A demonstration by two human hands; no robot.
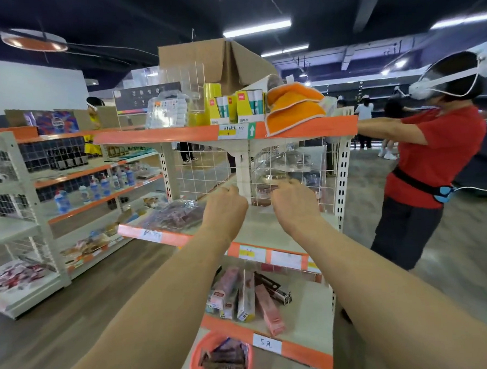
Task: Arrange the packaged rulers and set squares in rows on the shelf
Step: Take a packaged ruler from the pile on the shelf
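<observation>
1. Reaching deep over the middle shelf (280,227), both hands sit knuckles-up at the back, near the wire grid (208,169).
2. Left hand (225,206) is curled into a loose fist; the fingers are tucked away from the camera, so whether it grips anything I cannot tell.
3. Right hand (293,201) is curled the same way, fingertips lost against a clear, shiny packet (286,168) at the back. It may be pinching that plastic, but the hold itself is hidden.
4. My read: both hands are squaring a packet against the grid, which gives a straight edge for starting a row.
5. Over on the left of the same shelf lies a heap of clear packets (172,215) with reddish contents, probably the rulers and set squares still waiting, loose and overlapping rather than lined up.
6. Between heap and hands the shelf is bare, room for rows.
7. One level down, pink boxes (241,293) lie scattered, and an orange basket (220,358) sits at the bottom.
8. Off to the right, a person in red (436,153) works another shelf, well clear.
</observation>
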